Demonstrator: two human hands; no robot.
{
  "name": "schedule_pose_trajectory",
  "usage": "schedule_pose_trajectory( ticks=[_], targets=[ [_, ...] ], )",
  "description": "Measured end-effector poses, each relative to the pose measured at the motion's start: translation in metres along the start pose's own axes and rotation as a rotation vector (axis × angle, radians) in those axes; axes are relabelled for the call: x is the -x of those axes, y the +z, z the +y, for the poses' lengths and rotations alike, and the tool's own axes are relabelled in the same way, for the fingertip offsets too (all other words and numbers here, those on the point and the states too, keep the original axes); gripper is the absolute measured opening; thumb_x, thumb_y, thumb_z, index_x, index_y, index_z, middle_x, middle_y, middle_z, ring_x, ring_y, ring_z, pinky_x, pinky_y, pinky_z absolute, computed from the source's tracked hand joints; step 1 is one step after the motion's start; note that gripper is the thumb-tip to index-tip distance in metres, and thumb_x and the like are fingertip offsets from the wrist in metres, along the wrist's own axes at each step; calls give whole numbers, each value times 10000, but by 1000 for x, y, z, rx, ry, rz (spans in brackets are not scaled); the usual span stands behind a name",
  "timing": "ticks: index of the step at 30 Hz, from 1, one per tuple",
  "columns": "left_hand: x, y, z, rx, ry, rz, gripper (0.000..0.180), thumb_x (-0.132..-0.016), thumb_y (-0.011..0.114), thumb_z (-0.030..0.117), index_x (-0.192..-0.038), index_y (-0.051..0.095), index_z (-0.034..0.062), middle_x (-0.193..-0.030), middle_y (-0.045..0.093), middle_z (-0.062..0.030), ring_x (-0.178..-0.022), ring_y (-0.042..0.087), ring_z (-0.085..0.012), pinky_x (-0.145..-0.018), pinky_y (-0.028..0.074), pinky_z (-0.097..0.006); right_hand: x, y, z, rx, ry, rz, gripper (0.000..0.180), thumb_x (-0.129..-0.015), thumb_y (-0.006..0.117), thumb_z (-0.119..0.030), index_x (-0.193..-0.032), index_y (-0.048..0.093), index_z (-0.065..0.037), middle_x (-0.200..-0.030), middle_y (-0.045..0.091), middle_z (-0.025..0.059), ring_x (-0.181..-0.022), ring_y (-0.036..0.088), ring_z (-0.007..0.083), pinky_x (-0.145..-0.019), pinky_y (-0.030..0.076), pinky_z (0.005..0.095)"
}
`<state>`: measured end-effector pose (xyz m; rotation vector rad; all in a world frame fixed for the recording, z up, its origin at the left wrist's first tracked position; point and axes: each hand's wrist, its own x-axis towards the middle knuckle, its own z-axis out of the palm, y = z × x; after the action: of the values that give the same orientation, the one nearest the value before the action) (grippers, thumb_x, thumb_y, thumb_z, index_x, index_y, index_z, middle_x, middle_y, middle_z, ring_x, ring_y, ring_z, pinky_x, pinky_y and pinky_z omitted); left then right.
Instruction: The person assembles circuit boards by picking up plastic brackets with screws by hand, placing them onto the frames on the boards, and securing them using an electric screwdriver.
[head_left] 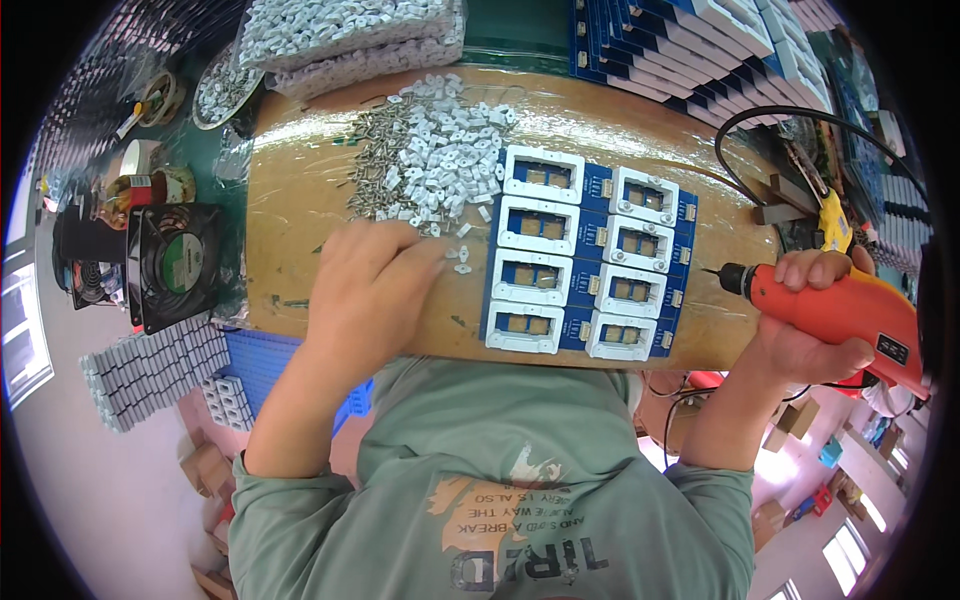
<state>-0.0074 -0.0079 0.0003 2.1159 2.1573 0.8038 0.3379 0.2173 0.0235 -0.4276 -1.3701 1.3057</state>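
My right hand (800, 330) is wrapped round a red power drill (850, 315), its dark bit pointing left toward the boards. My left hand (370, 285) rests low over the wooden tabletop, fingers curled together and pointing down; whatever is between the fingertips is hidden. Just beyond it lie a heap of small white plastic clips (450, 150) and a pile of screws (375, 165). Between my hands lie blue circuit boards (587, 265) carrying two columns of white rectangular frames (535, 225). Some right-column frames, such as the second frame (640, 244), have small round fittings at their corners.
Bags of white clips (355, 40) stand at the back left, beside a bowl of small parts (222, 90). A black fan (172, 265) is at the left edge. Stacked framed boards (690, 50) fill the back right. A black cable (730, 135) loops near a yellow-handled tool (833, 220).
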Motion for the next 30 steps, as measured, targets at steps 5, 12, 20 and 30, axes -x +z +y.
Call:
schedule_pose_trajectory(
  ticks=[5, 12, 20, 30],
  targets=[
    [19, -10, -4, 65, -126, 9, 177, -798, 783, 61, -967, 735, 79, -964, 646, -76, -891, 626, -300, -799, 494, -420, -2, -6, 0, -86, -20, -109, 1033, -857, 671, -768, -1471, 421, 25, -1019, 596, 123, -838, 597, 250, -792, 499, 416],
    [18, -8, -2, 34, -148, 13, 148, -811, 782, 58, -948, 728, 73, -961, 648, -80, -887, 628, -300, -803, 492, -409, -3, -6, 1, -96, -11, -121, 1025, -859, 675, -761, -1463, 416, 25, -1015, 597, 129, -844, 598, 254, -799, 502, 414],
    [13, -14, 1, 9, -146, -30, 153, -816, 776, 57, -960, 727, 69, -965, 645, -78, -900, 623, -300, -819, 485, -407, -4, -4, -1, -78, -21, -114, 1025, -857, 678, -760, -1463, 422, 26, -1020, 600, 129, -842, 599, 254, -794, 504, 409],
    [19, -11, -12, 37, -119, -58, 171, -807, 779, 70, -967, 717, 76, -1014, 651, -86, -932, 626, -314, -831, 497, -430, -5, -5, 3, -95, -17, -119, 1033, -856, 667, -771, -1462, 433, 32, -1012, 598, 118, -839, 600, 245, -801, 502, 397]
  ],
)
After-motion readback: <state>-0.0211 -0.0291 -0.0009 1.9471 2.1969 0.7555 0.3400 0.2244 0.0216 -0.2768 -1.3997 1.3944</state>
